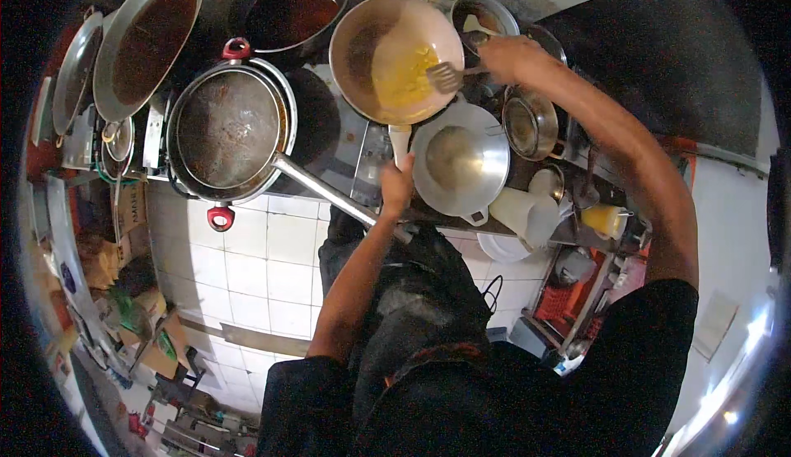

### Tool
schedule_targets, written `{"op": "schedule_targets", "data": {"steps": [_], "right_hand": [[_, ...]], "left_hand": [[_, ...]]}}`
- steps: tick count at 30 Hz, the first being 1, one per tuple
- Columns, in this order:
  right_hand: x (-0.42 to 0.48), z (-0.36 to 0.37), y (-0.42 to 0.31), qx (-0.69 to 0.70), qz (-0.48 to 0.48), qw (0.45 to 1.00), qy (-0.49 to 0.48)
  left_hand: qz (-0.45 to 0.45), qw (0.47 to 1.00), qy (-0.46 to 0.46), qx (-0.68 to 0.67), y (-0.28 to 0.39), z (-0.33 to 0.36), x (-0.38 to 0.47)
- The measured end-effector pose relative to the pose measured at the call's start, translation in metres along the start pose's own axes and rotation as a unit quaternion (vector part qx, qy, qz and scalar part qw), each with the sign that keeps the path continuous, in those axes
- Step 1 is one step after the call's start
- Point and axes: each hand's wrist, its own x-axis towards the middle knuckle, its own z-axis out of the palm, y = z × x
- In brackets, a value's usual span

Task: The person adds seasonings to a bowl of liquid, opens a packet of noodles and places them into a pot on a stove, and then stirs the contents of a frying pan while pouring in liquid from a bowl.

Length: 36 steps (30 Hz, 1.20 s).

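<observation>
My left hand grips the pale handle of a light-coloured frying pan over the stove. Yellow food, which looks like egg, spreads over the pan's inside. At the pan's right rim, a slotted spatula reaches over the food, its handle held in my right hand. Beyond that hand stands a metal pot with a light-coloured utensil in it. Just below the frying pan sits a metal wok-shaped bowl with some cloudy liquid.
A long-handled pan rests on a red-handled pot, its handle jutting towards me. Large pans of dark liquid stand at the back left. On the right are a glass-like pot, a white container and a yellow-filled jug.
</observation>
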Motion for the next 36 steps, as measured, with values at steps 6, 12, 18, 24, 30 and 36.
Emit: {"op": "schedule_targets", "data": {"steps": [6, 12, 18, 24, 30, 36], "right_hand": [[0.013, -0.031, -0.035, -0.015, 0.044, 0.999, -0.015], [0.026, -0.043, -0.042, 0.034, 0.056, 0.991, -0.118], [0.025, -0.034, -0.033, 0.117, -0.035, 0.986, -0.112], [0.031, -0.013, -0.031, 0.071, -0.071, 0.979, -0.177], [0.024, -0.016, -0.043, 0.127, 0.052, 0.976, -0.168], [0.023, -0.001, -0.049, 0.136, 0.019, 0.974, -0.181]], "left_hand": [[-0.075, 0.986, -0.126, -0.081, -0.027, -0.001, 0.016], [-0.059, 0.982, -0.154, -0.087, -0.024, -0.014, 0.016], [-0.065, 0.982, -0.174, -0.04, -0.025, -0.019, 0.022], [-0.085, 0.98, -0.179, -0.026, -0.035, -0.016, 0.029], [-0.063, 0.976, -0.181, -0.104, -0.04, -0.011, 0.03], [-0.077, 0.977, -0.176, -0.096, -0.053, -0.005, 0.035]]}}
